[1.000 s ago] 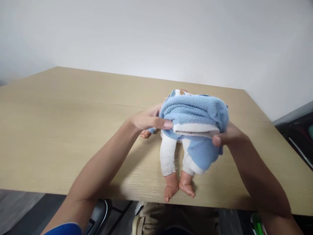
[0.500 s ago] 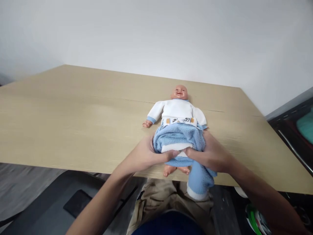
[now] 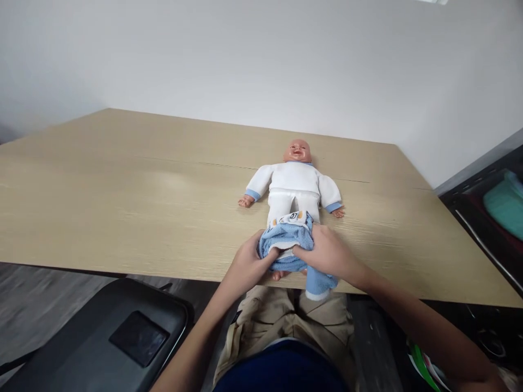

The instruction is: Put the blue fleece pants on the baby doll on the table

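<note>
Nearest are the wearer's khaki trousers [image 3: 253, 321] below a dark blue shirt [image 3: 281, 370], with a black smartphone [image 3: 139, 338] lying on the black chair [image 3: 69, 348] to the left. At the near edge of the counter [image 3: 122, 218], a light blue terry baby garment [image 3: 288, 236] is bunched around the lower legs of a baby doll [image 3: 295, 177]. The left hand [image 3: 248, 260] grips its left side and the right hand [image 3: 333, 255] its right, both thumbs at the white-edged opening. A blue tube with a white cuff hangs past the counter's edge below the right hand; the doll's toes show under the cloth. Farther up, the doll lies on its back in white clothes with blue cuffs, arms spread, head away. A teal item [image 3: 506, 207] sits at the far right; behind the counter stands a pale wall [image 3: 245, 60].
</note>
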`<state>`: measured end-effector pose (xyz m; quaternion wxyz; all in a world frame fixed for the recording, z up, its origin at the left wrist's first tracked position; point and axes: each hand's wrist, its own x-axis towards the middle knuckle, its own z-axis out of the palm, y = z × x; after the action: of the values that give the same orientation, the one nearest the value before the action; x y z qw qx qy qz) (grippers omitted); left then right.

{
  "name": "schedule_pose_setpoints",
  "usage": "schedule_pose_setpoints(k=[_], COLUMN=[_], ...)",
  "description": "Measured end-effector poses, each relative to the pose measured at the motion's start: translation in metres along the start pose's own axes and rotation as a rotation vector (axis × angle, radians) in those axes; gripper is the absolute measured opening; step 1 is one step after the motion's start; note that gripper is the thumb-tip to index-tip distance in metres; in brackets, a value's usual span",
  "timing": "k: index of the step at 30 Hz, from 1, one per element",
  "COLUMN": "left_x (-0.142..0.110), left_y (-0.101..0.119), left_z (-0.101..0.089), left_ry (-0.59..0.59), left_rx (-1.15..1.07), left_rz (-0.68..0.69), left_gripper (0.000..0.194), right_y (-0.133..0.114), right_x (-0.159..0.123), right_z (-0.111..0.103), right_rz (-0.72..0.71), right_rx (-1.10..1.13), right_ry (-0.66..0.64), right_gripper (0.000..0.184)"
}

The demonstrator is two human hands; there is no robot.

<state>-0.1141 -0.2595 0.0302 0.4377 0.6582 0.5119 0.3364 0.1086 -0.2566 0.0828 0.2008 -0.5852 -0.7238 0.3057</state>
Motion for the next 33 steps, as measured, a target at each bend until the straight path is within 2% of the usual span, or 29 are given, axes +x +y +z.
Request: schedule_pose_setpoints(k=[7, 12, 14, 16, 20, 23, 26, 30, 33], left_x=[0.027, 0.048, 0.045, 0.033, 0.004, -0.004, -0.001, 0.002, 0.0], left_y=[-0.014, -0.004, 0.006, 0.017, 0.031, 0.026, 0.012, -0.004, -0.009], left_z=[-0.003, -0.013, -0.017, -0.021, -0.026, -0.024, -0.02, -0.015, -0.013], left_ry=[-0.005, 0.006, 0.038, 0.059, -0.045, -0.132, -0.126, -0.076, -0.092], left_rx=[-0.004, 0.079, 0.098, 0.089, 0.014, -0.011, 0.066, 0.177, 0.207], left_rz=[0.005, 0.029, 0.041, 0.045, -0.016, -0.105, -0.142, -0.102, -0.038], left_gripper=[0.039, 0.033, 0.029, 0.023, 0.022, 0.029, 0.03, 0.029, 0.031], right_y=[0.012, 0.016, 0.01, 0.0, -0.012, -0.008, -0.001, 0.0, -0.001], right_x=[0.019, 0.039, 0.037, 0.028, 0.008, 0.008, 0.015, 0.019, 0.017], right_z=[0.014, 0.006, -0.003, -0.013, -0.023, -0.017, -0.005, 0.004, 0.008], right_rz=[0.024, 0.017, 0.034, 0.015, -0.103, -0.04, -0.017, -0.041, -0.06], right_rx=[-0.07, -0.058, -0.039, -0.001, 0.046, -0.07, -0.209, -0.286, -0.307], right_ry=[0.069, 0.113, 0.096, 0.043, -0.058, -0.099, -0.118, -0.126, -0.166], right_gripper=[0.032, 0.022, 0.013, 0.013, 0.014, 0.014, 0.019, 0.03, 0.03])
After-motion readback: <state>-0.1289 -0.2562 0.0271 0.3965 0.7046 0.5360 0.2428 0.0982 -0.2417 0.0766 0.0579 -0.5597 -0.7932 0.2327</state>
